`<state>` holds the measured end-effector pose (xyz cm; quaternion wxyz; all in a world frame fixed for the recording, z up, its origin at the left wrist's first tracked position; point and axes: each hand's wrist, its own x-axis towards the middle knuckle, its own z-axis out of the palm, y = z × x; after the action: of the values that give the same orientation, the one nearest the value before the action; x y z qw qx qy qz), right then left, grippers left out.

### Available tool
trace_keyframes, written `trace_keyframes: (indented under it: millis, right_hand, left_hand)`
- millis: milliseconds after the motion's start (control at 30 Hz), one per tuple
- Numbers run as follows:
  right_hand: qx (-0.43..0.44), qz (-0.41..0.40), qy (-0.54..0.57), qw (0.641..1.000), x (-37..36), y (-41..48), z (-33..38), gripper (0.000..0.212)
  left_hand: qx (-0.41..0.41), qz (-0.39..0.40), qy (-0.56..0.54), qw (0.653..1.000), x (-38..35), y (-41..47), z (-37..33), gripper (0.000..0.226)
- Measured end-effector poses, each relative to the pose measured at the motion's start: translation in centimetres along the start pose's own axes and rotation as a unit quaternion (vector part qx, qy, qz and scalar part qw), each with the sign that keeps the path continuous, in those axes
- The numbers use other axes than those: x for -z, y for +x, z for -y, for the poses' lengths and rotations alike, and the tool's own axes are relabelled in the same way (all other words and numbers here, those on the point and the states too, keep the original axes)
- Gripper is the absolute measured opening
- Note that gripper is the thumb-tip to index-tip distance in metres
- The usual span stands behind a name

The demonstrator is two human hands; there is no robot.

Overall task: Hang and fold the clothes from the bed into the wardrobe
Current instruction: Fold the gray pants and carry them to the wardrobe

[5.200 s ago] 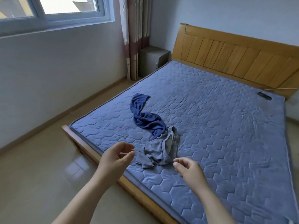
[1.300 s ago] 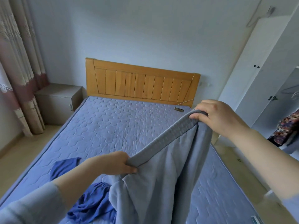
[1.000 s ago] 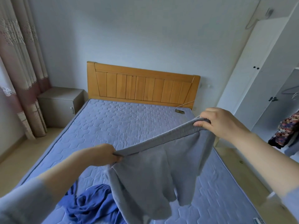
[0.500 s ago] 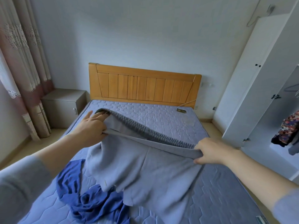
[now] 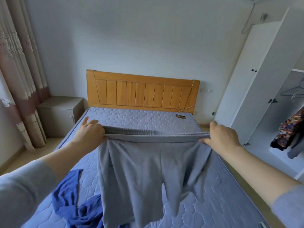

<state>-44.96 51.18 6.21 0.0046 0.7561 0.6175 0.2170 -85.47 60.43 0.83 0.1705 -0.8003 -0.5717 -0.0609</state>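
I see a small bedroom with pale, bare walls (image 5: 148, 38) in soft daylight. A wooden headboard (image 5: 143, 92) stands against the far wall. A grey bedside cabinet (image 5: 60, 111) sits far left, beside patterned curtains (image 5: 18, 63). Beige floor (image 5: 24, 155) shows at left.

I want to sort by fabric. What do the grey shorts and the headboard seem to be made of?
Grey shorts: probably a soft knit, cotton-like jersey; matte surface, limp drape, ribbed elastic waistband stretched between left hand and right hand. Headboard: looks like wood with a light varnish; orange tone, vertical slats, slight sheen.
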Motion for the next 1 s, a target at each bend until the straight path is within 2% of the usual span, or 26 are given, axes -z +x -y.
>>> trace_keyframes:
  millis: [67, 167, 300, 367, 567, 733, 800, 867, 900, 933, 1000]
  right_hand:
    - [-0.012, 0.027, 0.001, 1.0, 0.0, -0.1, -0.5, 0.053]
    - [-0.005, 0.104, -0.008, 0.995, -0.3, -0.2, -0.8, 0.046]
    - [-0.007, 0.191, 0.113, 0.975, -1.2, -0.7, -1.7, 0.043]
    - [-0.01, 0.206, 0.148, 0.967, -1.9, -0.8, -2.1, 0.039]
    - [-0.094, 0.073, 0.209, 0.971, -4.5, -0.9, -1.6, 0.032]
    - [-0.155, -0.011, 0.318, 0.935, -4.6, -0.6, -0.5, 0.022]
    - [-0.13, -0.003, 0.347, 0.929, -4.9, -0.3, 0.2, 0.03]
    - [-0.109, 0.031, 0.384, 0.916, -5.4, -0.2, 0.6, 0.035]
    - [-0.112, 0.059, 0.411, 0.903, -5.6, -0.1, 0.7, 0.036]
    - [-0.125, 0.088, 0.454, 0.878, -5.6, -0.2, 0.8, 0.035]
    - [-0.188, 0.139, 0.561, 0.794, -5.7, -0.6, 1.0, 0.029]
  left_hand:
    - [0.007, -0.009, 0.001, 1.0, -0.2, 0.1, 0.2, 0.032]
    - [-0.001, -0.03, -0.059, 0.998, -0.1, 0.6, -0.4, 0.025]
    - [-0.011, -0.055, -0.132, 0.99, 1.2, 1.4, -1.6, 0.023]
    - [-0.022, -0.065, -0.164, 0.984, 1.8, 1.4, -1.7, 0.022]
    - [0.021, -0.113, -0.251, 0.961, 3.1, 0.3, -1.6, 0.01]
    - [0.11, -0.072, -0.321, 0.938, 2.5, -0.1, -2.2, 0.016]
    - [0.158, -0.048, -0.387, 0.907, 1.8, -0.2, -2.9, 0.014]
    - [0.23, 0.005, -0.47, 0.852, 1.4, -0.1, -3.4, 0.01]
    - [0.274, 0.046, -0.525, 0.805, 1.4, 0.0, -3.5, 0.011]
    - [0.313, 0.092, -0.587, 0.741, 1.5, 0.0, -3.5, 0.013]
    - [0.35, 0.179, -0.689, 0.609, 1.9, -0.2, -3.5, 0.021]
